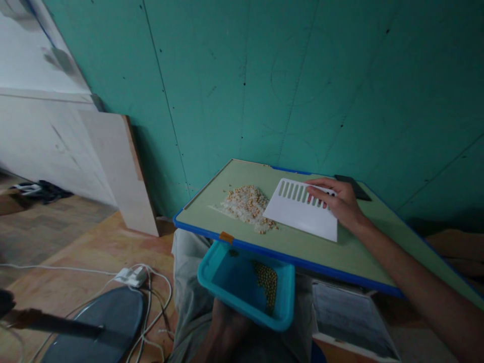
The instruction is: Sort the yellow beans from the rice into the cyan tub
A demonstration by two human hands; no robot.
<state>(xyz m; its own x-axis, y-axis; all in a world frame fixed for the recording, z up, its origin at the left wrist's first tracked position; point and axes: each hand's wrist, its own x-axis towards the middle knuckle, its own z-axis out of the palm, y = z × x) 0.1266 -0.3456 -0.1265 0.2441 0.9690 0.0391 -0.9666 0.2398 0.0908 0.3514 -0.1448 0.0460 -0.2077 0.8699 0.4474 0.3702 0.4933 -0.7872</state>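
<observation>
My right hand (pixel 335 199) grips a white plastic scraper (pixel 297 214) by its slotted upper edge, with some fingers showing through the slots. The scraper leans over the green table board (pixel 363 252), its left corner at a mixed pile (pixel 247 201) of white, translucent bits and tan, pea-like grains. Below the board's front edge, my left hand (pixel 229 320) supports a teal plastic tub (pixel 223 290) from underneath; its fingers are hidden by the tub. Small greenish-gold grains (pixel 267 282) lie mostly along the tub's right side, with a few at the back left.
A dark flat object (pixel 353 187) lies at the board's back right, near the green wall (pixel 234 75). To the left a pale panel (pixel 121 171) leans upright. White cables and a power adapter (pixel 131 276) lie on the floor beside a round dark base (pixel 102 322).
</observation>
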